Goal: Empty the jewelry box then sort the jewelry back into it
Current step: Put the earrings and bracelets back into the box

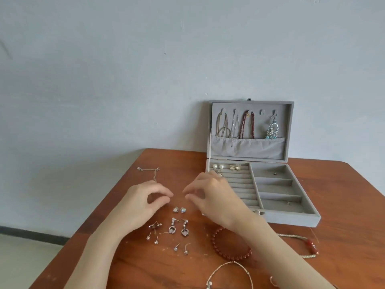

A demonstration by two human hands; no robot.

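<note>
Nearest lay a thin bracelet, light and limp, best pinched at its chain. Left hand and right hand hovered with fingertips nearly together, holding nothing visible, above tiny stud earrings on the surface. Rightward, the open jewelry box held pearl earrings; necklaces hung in its lid.

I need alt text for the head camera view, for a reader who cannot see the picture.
A person's left hand and right hand hover, fingers curled, above small earrings on a wooden table. An open grey jewelry box stands at the right, necklaces hanging in its lid. A red bead bracelet lies nearer the camera.
</note>
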